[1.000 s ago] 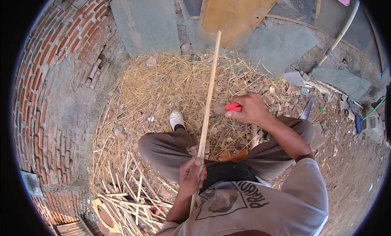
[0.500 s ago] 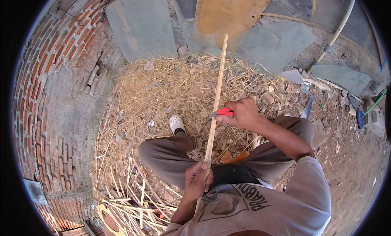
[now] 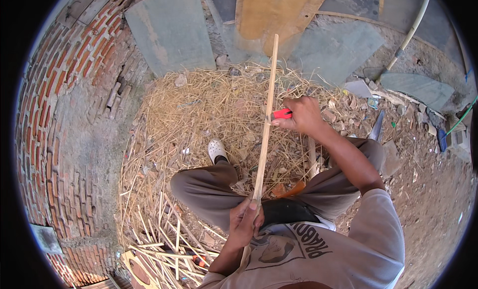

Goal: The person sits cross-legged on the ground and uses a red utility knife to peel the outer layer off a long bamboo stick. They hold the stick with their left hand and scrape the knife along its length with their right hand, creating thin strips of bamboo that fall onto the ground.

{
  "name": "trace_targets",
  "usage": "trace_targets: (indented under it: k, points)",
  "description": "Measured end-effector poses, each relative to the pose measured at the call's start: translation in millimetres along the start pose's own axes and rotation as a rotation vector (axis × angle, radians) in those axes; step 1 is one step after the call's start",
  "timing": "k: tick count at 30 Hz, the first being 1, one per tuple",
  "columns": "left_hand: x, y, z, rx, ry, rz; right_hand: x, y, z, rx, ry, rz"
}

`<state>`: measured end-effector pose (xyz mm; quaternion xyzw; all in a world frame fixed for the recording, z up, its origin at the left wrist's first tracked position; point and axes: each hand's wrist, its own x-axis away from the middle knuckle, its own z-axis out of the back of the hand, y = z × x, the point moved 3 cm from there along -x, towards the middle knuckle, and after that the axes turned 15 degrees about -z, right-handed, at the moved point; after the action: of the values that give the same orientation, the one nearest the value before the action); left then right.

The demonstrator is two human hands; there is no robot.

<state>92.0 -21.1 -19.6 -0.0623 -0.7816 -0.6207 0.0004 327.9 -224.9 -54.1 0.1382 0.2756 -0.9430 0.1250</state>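
My left hand point(image 3: 244, 221) is closed around the near end of a long, pale wooden or bamboo strip point(image 3: 265, 144), close to my lap. From there the strip slants up and away from me, its far end free above the shavings. My right hand point(image 3: 306, 114) grips a red-handled knife point(image 3: 283, 114), whose handle shows past the fingers. The knife's metal end meets the right edge of the strip, a little beyond its middle. Much of the blade is hidden or too small to make out.
Shavings point(image 3: 194, 107) cover the ground in front of me. Cut strips point(image 3: 172, 254) lie piled at lower left, with an orange and black object point(image 3: 199, 260) among them. A brick wall point(image 3: 74, 84) rises at left; flat panels point(image 3: 169, 32) lean at the back. A metal blade point(image 3: 377, 125) stands by my right knee.
My right hand has moved the knife away from me along the strip, toward its far end. My left hand keeps its hold, shifted only slightly.
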Motion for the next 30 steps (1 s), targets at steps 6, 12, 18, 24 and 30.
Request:
trace_targets:
  k: [6, 12, 18, 24, 30]
  points:
    - [24, -1, -5, -0.009, -0.132, 0.090, -43, 73, 22, 0.023, 0.040, -0.443]
    - [48, 3, -5, 0.022, -0.188, 0.084, -65, 124, 23, 0.009, 0.050, -0.712]
    - [70, -7, 5, 0.061, -0.108, 0.131, -70, 203, 43, -0.106, 0.149, -1.002]
    - [31, -19, 21, 0.003, 0.049, -0.086, 15, -3, 21, -0.142, -0.140, -0.164]
    - [19, -4, 9, -0.110, 0.030, -0.131, 34, -36, 19, -0.021, -0.104, 0.007]
